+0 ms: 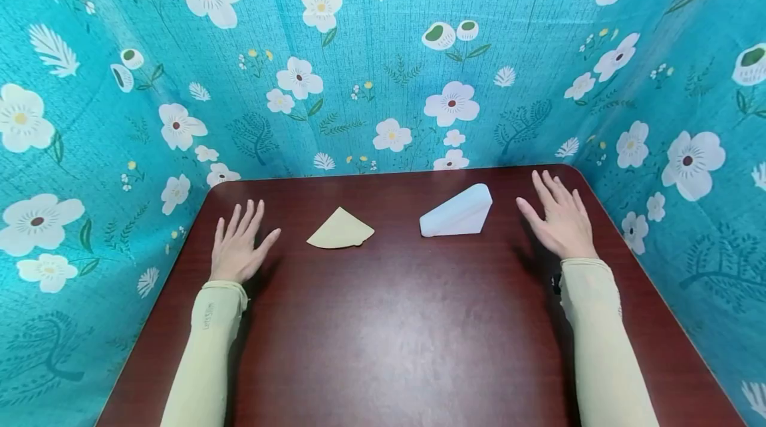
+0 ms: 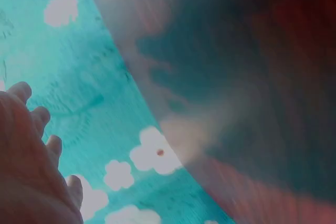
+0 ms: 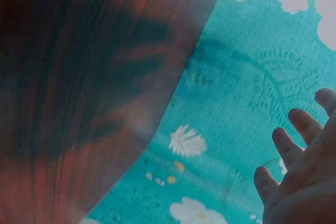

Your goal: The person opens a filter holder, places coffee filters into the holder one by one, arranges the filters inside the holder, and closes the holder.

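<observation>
Fingers spread and straight, my left hand [image 1: 237, 247] is at the left side of the dark red-brown table [image 1: 383, 320]. Nearest to it, on its right, lies a flat pale-yellow fan-shaped piece [image 1: 341, 230], perhaps folded paper, with a small tab on its curved edge. A pale bluish-white wedge-shaped object [image 1: 457, 212] stands toward the back, right of centre; its kind is unclear. To its right is my right hand [image 1: 561, 221], also with straight, spread fingers. Both hands are apart from the two things and hold nothing. Each wrist view shows fingers above the table edge.
A turquoise floral curtain [image 1: 359, 81] hangs behind the table and along both sides. Pale sleeves [image 1: 206, 347] cover both forearms. In the wrist views, shadows of the hands fall on the glossy tabletop [image 3: 52, 103].
</observation>
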The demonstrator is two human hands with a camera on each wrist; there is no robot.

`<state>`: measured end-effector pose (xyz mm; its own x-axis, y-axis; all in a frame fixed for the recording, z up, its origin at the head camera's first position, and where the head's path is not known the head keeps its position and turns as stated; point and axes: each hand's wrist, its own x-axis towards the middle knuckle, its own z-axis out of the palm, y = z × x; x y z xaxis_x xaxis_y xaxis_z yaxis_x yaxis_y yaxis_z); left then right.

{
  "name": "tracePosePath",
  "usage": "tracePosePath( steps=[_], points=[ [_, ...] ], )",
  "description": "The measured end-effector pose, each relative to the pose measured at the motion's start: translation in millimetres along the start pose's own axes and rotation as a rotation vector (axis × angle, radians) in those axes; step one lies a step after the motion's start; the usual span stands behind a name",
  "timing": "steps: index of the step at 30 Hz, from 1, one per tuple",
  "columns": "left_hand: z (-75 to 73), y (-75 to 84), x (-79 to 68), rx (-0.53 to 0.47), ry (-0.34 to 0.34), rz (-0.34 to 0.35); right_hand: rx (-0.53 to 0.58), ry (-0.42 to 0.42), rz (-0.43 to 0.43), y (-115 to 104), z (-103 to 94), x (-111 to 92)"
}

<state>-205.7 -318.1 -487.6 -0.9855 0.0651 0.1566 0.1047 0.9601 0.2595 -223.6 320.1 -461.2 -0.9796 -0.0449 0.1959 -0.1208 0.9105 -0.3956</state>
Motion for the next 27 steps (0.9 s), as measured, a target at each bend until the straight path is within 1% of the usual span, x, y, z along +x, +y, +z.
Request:
tracePosePath(
  steps=[3, 7, 11, 15, 18, 20, 22, 25, 27],
  points=[
    [3.6, 13.7, 9.8, 0.006, 0.02, 0.041, 0.022, -0.032, -0.01, -10, 4.6, 5],
    [10.8, 41.1, 22.5, 0.003, 0.039, 0.121, 0.08, -0.099, -0.009, -22, 13.7, 11],
    [21.8, 78.2, 36.0, 0.015, 0.038, 0.226, 0.171, -0.198, 0.007, -37, 22.9, 16],
    [33.4, 124.2, 49.9, 0.041, 0.015, 0.326, 0.254, -0.259, -0.005, -47, 32.1, 21],
    [41.7, 158.4, 56.7, 0.051, -0.012, 0.395, 0.292, -0.271, -0.016, -53, 39.6, 22],
    [46.4, 179.6, 60.3, 0.04, -0.028, 0.444, 0.31, -0.277, -0.012, -55, 43.9, 22],
    [49.9, 199.8, 63.9, 0.027, -0.058, 0.484, 0.316, -0.273, -0.011, -56, 47.4, 23],
    [54.1, 228.6, 70.0, -0.012, -0.114, 0.518, 0.315, -0.249, -0.025, -58, 49.7, 26],
    [58.1, 246.0, 74.1, -0.03, -0.151, 0.525, 0.313, -0.224, -0.047, -58, 50.0, 28]
  ],
)
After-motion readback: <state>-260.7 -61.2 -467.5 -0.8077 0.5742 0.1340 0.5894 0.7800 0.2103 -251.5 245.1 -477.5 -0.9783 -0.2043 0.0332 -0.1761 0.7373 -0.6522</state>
